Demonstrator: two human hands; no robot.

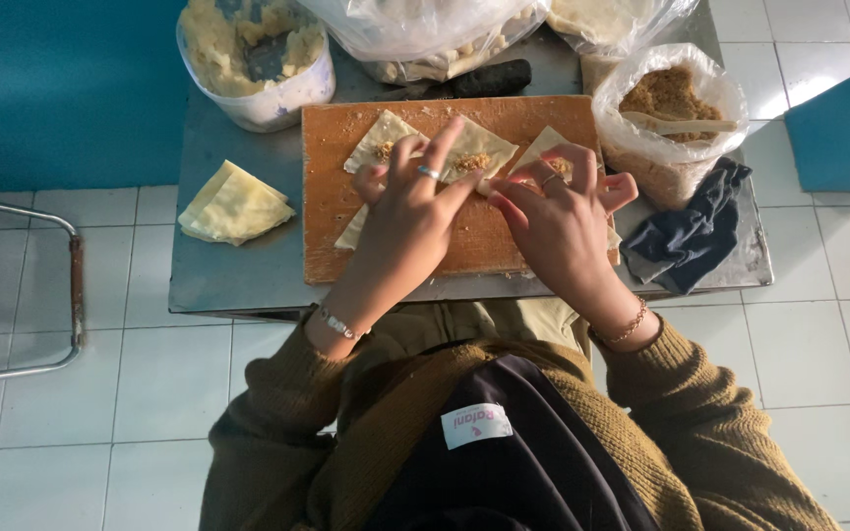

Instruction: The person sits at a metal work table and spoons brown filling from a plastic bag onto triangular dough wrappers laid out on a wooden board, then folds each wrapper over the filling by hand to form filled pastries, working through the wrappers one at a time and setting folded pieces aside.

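Observation:
Several square pale wrappers lie on a wooden board, each with a dab of brown filling. One wrapper sits at the board's far left, another in the middle. My left hand and my right hand meet over the middle of the board, their fingertips pinching a small piece between them near the middle wrapper. A third wrapper shows just past my right fingers. Both wrists wear bracelets, and there are rings on fingers of both hands.
A stack of spare wrappers lies left of the board on the small metal table. A tub of pale mash stands far left, a bag of brown filling with a spoon far right, a dark cloth beside it.

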